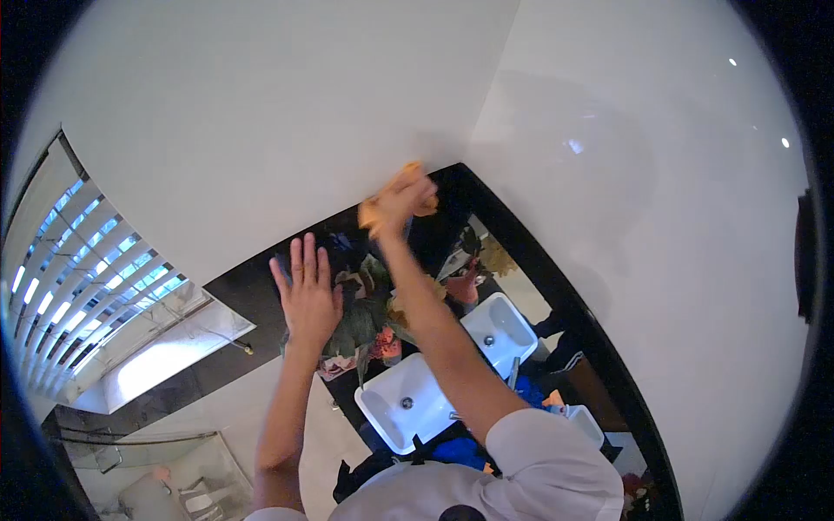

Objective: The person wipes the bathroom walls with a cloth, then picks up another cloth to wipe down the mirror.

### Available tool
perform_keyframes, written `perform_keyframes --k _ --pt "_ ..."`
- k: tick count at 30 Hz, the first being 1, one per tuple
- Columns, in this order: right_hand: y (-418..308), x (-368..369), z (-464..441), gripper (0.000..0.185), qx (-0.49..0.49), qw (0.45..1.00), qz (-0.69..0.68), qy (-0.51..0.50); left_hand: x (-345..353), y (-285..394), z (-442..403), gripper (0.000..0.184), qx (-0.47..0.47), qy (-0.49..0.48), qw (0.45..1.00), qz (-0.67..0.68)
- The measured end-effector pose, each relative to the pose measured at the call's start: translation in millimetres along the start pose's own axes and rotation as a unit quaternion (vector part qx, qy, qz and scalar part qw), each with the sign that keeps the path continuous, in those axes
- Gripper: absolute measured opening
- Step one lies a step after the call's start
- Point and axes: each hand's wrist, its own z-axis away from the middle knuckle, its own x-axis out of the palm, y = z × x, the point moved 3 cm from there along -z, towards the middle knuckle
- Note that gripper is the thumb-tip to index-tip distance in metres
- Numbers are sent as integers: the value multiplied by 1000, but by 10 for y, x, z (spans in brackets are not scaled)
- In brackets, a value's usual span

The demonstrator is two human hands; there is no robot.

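An orange cloth point(370, 214) is bunched in my right hand point(401, 201), which is slightly blurred. Cloth and hand lie over the top edge of the black surface, where it meets the pale wall, near the corner. My left hand point(309, 295) holds nothing; its fingers are spread and it appears to rest flat on the dark floral-patterned surface point(356, 304). Part of that pattern is hidden behind my right forearm.
A white basin point(408, 401) is below my arms, and its reflection point(499, 334) shows in the mirror at right. A black border point(556, 265) frames the mirror. On the left is a window with slatted blinds point(95, 269). Dark and blue items lie by the basin.
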Motion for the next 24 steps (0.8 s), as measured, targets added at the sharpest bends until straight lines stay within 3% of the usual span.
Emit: perform_keyframes --k 1,2,4,7,9,11,13,14,15,16,17,19,21,23,24 --pt "-283 -35 258 23 24 995 -81 -50 -17 -49 62 62 -36 -8 999 -6" --pt "-503 -86 514 25 -51 996 -33 -59 -27 -121 118 58 -64 4 998 -16" --pt "-553 -101 1113 30 34 968 -119 -217 -41 -254 220 56 -91 11 995 -33" --pt "-446 -254 1048 19 93 895 -268 -345 -209 -368 345 51 -125 25 991 -51" --pt "-284 -341 550 10 193 884 -348 -244 -342 -456 466 50 -152 40 987 -22" --pt "-200 -491 -97 14 148 928 -307 -150 -377 -575 656 49 -171 47 984 -26" --pt "59 -312 -463 24 207 898 -385 -46 -434 -637 853 48 -186 83 977 66" --pt "91 -236 -424 28 248 870 -425 -45 -440 -647 961 47 -195 79 975 66" --pt "66 -99 -289 28 254 866 -428 -52 -432 -657 1068 47 -203 78 974 59" --pt "48 22 -80 28 220 942 -253 5 -406 -668 1172 47 -210 76 971 84" --pt "-50 122 160 28 176 980 -67 61 -375 -685 1262 46 -215 74 968 108" --pt "-439 223 838 33 150 987 -51 31 -281 -763 1384 44 -231 74 963 113" --pt "-873 219 1673 32 153 981 -51 -108 -181 -885 1508 42 -288 99 927 220" --pt "-1161 154 2287 35 153 948 -77 -269 -262 -925 1500 37 -293 103 926 214" --pt "-1182 104 2282 35 151 947 -80 -271 -306 -955 1523 36 -310 113 918 220"
